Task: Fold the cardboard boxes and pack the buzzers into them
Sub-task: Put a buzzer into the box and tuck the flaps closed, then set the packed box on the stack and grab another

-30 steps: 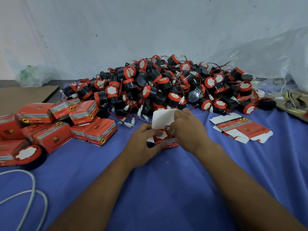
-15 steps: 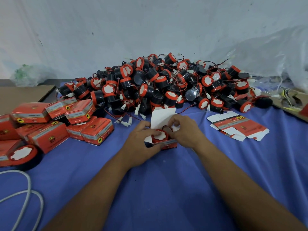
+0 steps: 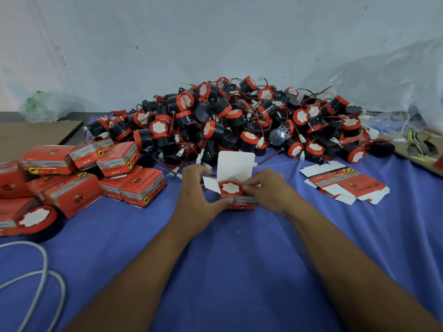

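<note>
Open red box (image 3: 239, 205) — white lid (image 3: 236, 164) upright, red-capped buzzer (image 3: 230, 188) seemingly snug inside — before the buzzer heap (image 3: 227, 121)

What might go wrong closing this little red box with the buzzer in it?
The round red-and-black buzzer seems to sit proud of the small red cardboard box, so the upright white lid flap may not tuck. Loose red wires from the heaped buzzers lie close behind and might get trapped.

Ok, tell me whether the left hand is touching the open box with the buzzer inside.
Touching. In the head view the left hand wraps the open box, thumb pressed on its red front wall.
</note>
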A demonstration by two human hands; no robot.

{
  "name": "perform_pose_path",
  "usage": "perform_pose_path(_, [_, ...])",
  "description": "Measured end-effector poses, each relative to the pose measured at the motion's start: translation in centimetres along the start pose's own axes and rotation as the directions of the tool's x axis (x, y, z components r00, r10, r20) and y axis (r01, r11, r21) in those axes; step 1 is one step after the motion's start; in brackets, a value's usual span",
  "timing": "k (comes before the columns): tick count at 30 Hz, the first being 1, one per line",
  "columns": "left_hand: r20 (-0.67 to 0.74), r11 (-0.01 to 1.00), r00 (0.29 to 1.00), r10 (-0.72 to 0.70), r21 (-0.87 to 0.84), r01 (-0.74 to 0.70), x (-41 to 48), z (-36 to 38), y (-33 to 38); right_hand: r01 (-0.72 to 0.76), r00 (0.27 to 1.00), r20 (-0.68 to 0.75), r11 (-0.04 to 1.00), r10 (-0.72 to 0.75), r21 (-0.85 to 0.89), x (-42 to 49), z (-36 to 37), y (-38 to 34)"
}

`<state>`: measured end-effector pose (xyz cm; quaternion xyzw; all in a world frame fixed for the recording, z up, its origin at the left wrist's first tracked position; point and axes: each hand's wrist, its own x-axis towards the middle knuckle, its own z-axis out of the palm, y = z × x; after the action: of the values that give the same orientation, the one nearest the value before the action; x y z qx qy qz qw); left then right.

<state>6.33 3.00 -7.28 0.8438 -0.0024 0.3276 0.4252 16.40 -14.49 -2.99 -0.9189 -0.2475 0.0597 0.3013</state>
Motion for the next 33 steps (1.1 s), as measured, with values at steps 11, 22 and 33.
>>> perform_pose_path(11, [-0.014, 0.986, 0.986, 0.164, 0.024, -0.164, -0.1, 0.6, 0.8, 0.072, 0.945, -0.326, 0.98, -0.008, 0.186, -0.5, 1.1, -0.5])
perform_pose_path(22, [0.169, 0.999, 0.986, 0.001, 0.039, -0.007, 0.3, 0.0, 0.6, 0.257, 0.952, -0.275, 0.831, -0.131, 0.494, -1.3, 2.2, 1.1])
perform_pose_path(33, [0.194, 0.969, 0.975, -0.105, -0.201, 0.145, 0.7, -0.4, -0.2, 0.199, 0.979, -0.091, 0.761, -0.182, 0.617, -0.2, 2.2, 0.9])
